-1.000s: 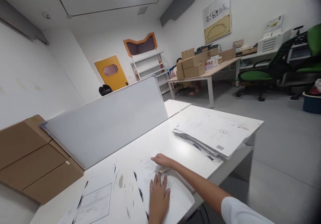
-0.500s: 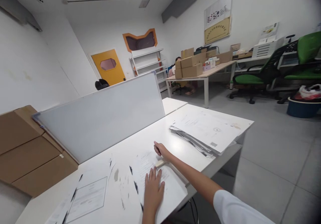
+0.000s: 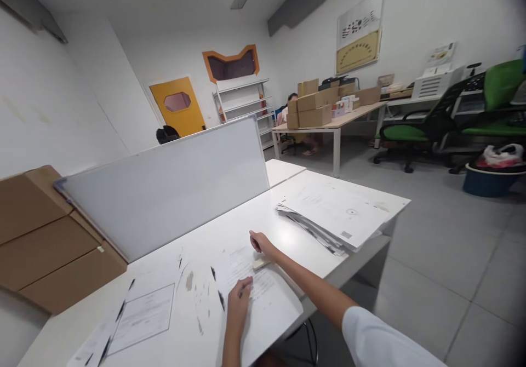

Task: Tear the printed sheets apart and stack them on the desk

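A sheet of paper (image 3: 269,301) with lines of faint writing lies on the white desk in front of me. My left hand (image 3: 239,297) is over its left part, fingers curled together; whatever they may hold is too small to tell. At the sheet's upper edge my right hand (image 3: 262,244) is closed like a fist, and its grip hides any thing inside. Just below the right wrist, a small pale, flat block (image 3: 262,263) rests on the paper.
A thick stack of large papers (image 3: 329,211) sits on the right of the desk. A whiteboard panel (image 3: 176,183) stands along its back edge. Cardboard boxes (image 3: 61,246) are piled at the left, near a framed printed sheet (image 3: 142,320). A person sits behind the far table.
My left hand has lifted from lying flat with fingers spread, moved slightly left and curled up. My right hand has stayed closed in nearly the same spot.
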`<state>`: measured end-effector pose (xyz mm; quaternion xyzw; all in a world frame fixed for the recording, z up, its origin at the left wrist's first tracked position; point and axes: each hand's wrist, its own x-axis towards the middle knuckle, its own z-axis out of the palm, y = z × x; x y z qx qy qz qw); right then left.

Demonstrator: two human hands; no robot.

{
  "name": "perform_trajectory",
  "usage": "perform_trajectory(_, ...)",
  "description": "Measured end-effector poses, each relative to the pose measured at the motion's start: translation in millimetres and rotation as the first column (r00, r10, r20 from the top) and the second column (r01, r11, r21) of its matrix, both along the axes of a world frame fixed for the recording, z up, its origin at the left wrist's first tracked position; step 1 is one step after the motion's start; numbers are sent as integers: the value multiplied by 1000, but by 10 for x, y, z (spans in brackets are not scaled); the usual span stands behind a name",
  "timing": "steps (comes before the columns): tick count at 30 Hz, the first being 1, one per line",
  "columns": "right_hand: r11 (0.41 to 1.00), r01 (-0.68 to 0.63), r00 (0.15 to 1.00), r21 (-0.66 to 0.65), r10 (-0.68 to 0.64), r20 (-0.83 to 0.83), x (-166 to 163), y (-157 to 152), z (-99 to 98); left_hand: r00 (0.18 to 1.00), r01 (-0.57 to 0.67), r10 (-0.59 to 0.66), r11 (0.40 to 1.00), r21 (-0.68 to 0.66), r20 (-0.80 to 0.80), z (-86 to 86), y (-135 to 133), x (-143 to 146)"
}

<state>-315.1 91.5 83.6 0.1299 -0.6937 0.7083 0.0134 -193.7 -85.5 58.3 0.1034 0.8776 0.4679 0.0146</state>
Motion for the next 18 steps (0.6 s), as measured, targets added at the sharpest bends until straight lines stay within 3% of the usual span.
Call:
perform_trajectory(6, 990, 4, 999, 139, 2, -44, 32, -13, 14, 999, -20, 21, 999, 27, -31, 3, 23, 182)
perform_trajectory(11, 965, 41, 994, 258, -13, -107, 156, -10, 7, 997, -71, 70, 997, 12, 42, -39, -216, 578)
perform_trajectory(18, 919, 92, 977, 383, -9, -214, 734, 59, 163, 961, -278, 256, 907, 316, 108, 108, -414, 843)
